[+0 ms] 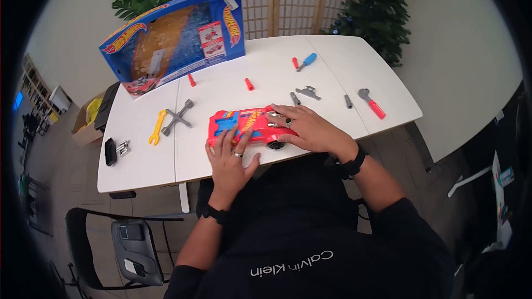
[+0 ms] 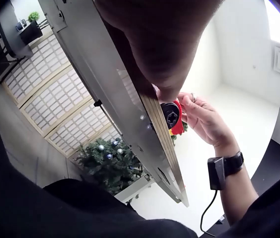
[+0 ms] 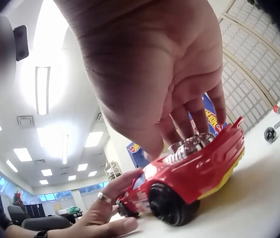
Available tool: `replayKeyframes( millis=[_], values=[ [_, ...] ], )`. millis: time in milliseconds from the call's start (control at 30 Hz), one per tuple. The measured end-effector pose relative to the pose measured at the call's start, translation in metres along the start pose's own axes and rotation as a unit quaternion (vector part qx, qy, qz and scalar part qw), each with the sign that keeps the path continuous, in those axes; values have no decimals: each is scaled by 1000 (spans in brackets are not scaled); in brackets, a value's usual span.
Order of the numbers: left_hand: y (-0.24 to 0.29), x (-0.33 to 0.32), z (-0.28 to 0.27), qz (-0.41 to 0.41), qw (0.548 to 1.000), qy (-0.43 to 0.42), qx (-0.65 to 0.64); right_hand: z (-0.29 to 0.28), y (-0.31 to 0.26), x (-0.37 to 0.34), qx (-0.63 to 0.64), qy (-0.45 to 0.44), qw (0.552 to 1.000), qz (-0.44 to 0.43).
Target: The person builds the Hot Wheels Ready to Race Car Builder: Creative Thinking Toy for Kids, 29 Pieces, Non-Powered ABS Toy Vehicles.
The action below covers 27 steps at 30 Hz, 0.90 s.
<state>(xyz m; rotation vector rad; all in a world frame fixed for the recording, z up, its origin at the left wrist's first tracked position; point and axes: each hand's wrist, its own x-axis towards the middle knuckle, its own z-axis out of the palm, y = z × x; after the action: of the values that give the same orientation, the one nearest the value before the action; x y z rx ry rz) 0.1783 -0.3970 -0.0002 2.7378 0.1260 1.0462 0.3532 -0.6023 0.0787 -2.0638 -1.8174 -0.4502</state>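
Observation:
A red toy car (image 1: 250,119) with blue panels and black wheels stands near the table's front edge. My left hand (image 1: 228,161) rests its fairly straight fingers on the car's left end, the thumb held out to the side. Over the other end, my right hand (image 1: 308,128) grips the car, fingers across the top and thumb on the near side. In the right wrist view those fingers and thumb come down around the chrome engine (image 3: 192,148), above a black wheel (image 3: 169,204). The right palm hides part of the car there.
A blue toy box (image 1: 172,39) stands at the back left. Around the car lie a yellow wrench (image 1: 157,127), a grey cross wrench (image 1: 178,117), a blue-handled screwdriver (image 1: 307,61), a red-handled tool (image 1: 372,103), a grey bracket-like piece (image 1: 308,93) and several small red and grey pieces.

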Motion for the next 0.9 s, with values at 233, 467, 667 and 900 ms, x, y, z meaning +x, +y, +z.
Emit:
replayKeyframes(
  millis=[233, 467, 667, 900],
  values=[
    [-3, -2, 6, -3, 1000, 9, -8, -17, 117, -79, -194, -36, 833, 517],
    [-3, -4, 3, -1, 1000, 9, 23, 9, 166, -111, -191, -14, 859, 475],
    [-3, -1, 7, -14, 1000, 5, 0, -57, 41, 6, 172, -27, 957, 232],
    [-4, -1, 2, 0, 1000, 9, 9, -53, 29, 53, 110, -78, 984, 121]
  ],
)
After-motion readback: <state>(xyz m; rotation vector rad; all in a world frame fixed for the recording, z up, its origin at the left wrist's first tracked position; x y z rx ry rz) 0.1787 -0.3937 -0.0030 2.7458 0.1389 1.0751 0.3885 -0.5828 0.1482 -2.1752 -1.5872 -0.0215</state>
